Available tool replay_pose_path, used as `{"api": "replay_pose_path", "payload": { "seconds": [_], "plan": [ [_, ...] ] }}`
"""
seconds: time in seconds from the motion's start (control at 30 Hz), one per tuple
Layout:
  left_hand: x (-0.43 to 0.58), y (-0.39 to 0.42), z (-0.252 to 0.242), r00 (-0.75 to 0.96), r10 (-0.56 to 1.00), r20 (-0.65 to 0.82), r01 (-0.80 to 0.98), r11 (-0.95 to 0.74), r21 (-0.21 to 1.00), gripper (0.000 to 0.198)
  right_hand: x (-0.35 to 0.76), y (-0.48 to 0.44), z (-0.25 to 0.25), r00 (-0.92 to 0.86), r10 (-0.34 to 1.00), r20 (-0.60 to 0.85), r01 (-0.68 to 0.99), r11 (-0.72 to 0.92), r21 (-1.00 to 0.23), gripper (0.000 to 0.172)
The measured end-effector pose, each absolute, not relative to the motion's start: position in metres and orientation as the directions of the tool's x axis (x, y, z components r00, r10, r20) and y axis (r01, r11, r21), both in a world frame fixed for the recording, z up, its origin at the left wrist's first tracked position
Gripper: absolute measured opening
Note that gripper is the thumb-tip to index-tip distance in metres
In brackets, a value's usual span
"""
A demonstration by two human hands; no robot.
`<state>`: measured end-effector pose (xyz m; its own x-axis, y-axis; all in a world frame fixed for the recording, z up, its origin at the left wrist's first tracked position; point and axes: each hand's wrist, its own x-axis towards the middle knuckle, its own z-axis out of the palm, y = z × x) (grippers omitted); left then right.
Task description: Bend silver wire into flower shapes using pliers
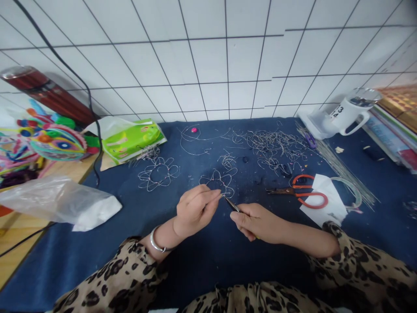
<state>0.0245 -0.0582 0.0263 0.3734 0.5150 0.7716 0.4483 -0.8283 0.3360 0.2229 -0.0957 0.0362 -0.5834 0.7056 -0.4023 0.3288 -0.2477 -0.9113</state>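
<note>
My left hand [197, 209] is closed, its fingertips pinching a thin wire flower [217, 177] made of looped petals around a ring. In my right hand [256, 222] is a pair of pliers [232, 204], with most of the handles hidden by my fingers. The plier tips meet the wire right beside my left fingertips; whether the jaws are clamped on it is too small to tell. A second wire flower [159, 174] lies flat on the blue cloth to the left.
Orange-handled scissors [311, 191] lie on white paper at right. Behind are tangled wire scraps [275, 148], a bundle of straight wires [345, 169] and a white mug [352, 114]. A green tissue pack [133, 141] and a plastic bag [61, 198] sit left.
</note>
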Motion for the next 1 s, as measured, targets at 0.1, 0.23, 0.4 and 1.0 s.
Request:
{"api": "replay_pose_path", "payload": {
  "seconds": [0.1,0.23,0.4,1.0],
  "plan": [
    [0.0242,-0.0576,0.0250,0.375,0.514,0.771,0.453,-0.827,0.332,0.019,0.2230,-0.0955,0.0362,-0.583,0.708,-0.399,0.319,-0.252,-0.914,0.043],
    [0.0252,-0.0577,0.0253,0.379,0.512,0.771,0.468,-0.825,0.317,0.017,0.2226,-0.0949,0.0361,-0.581,0.710,-0.399,0.329,-0.244,-0.912,0.043],
    [0.0259,-0.0584,0.0265,0.387,0.519,0.763,0.476,-0.820,0.316,0.015,0.2227,-0.0938,0.0361,-0.580,0.705,-0.408,0.327,-0.257,-0.909,0.043],
    [0.0239,-0.0552,0.0248,0.459,0.460,0.760,0.404,-0.870,0.282,0.017,0.2224,-0.0952,0.0344,-0.597,0.663,-0.451,0.310,-0.328,-0.892,0.042]
  ]
}}
